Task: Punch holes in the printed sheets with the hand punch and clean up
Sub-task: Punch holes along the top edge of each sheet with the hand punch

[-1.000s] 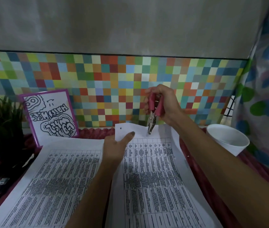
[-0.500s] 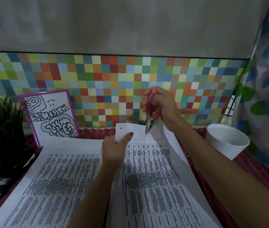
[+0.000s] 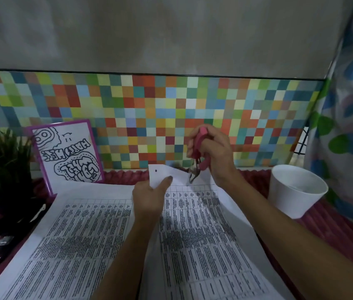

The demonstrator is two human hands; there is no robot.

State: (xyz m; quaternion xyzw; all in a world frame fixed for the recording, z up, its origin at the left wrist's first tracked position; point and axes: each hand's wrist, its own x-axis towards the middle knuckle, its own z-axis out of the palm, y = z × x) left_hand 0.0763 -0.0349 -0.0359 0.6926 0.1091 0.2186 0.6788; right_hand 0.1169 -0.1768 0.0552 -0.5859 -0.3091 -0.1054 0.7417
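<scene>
Hand punch [image 3: 197, 152] on the top edge of a lifted printed sheet [image 3: 195, 234].
At 9 o'clock a flat sheet [image 3: 69, 245] lies on the desk [image 3: 322, 230]; the left hand [image 3: 149, 198] pinches the lifted printed sheet near its one hole [image 3: 156, 170]; the right hand [image 3: 214, 152] wraps its fingers round the pink handles, seemingly squeezed together; a white cup [image 3: 296, 191] stands at 3 o'clock.

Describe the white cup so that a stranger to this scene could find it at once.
Start at the multicoloured tile strip on the back wall and follow it right. Below its end, on the pink ribbed cover, stands the white cup, the only plain open container there.
</scene>
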